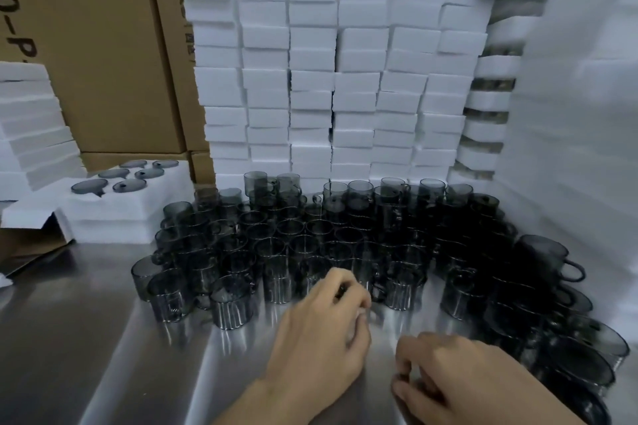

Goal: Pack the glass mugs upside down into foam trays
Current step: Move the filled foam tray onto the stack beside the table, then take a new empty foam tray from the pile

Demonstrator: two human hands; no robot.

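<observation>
Motion blur smears the left hand [321, 331], whose fingers curl at the front row of the glass mugs [276, 252]. Something dark shows between the fingertips, but whether that grip is grasping a mug cannot be told. The right hand [452, 379] is low over the surface [86, 321], fingers curled under and palm hidden, so its grip cannot be told either. Both forearms are cut off at the bottom edge. The smoky mugs stand crowded and upright on the shiny metal surface, the rightmost ones blurred and cropped. At the left, a foam tray [103, 210] holds six mugs upside down. Tall stacked foam trays [328, 79] wall the back and right, with cardboard boxes [103, 45] behind them.
</observation>
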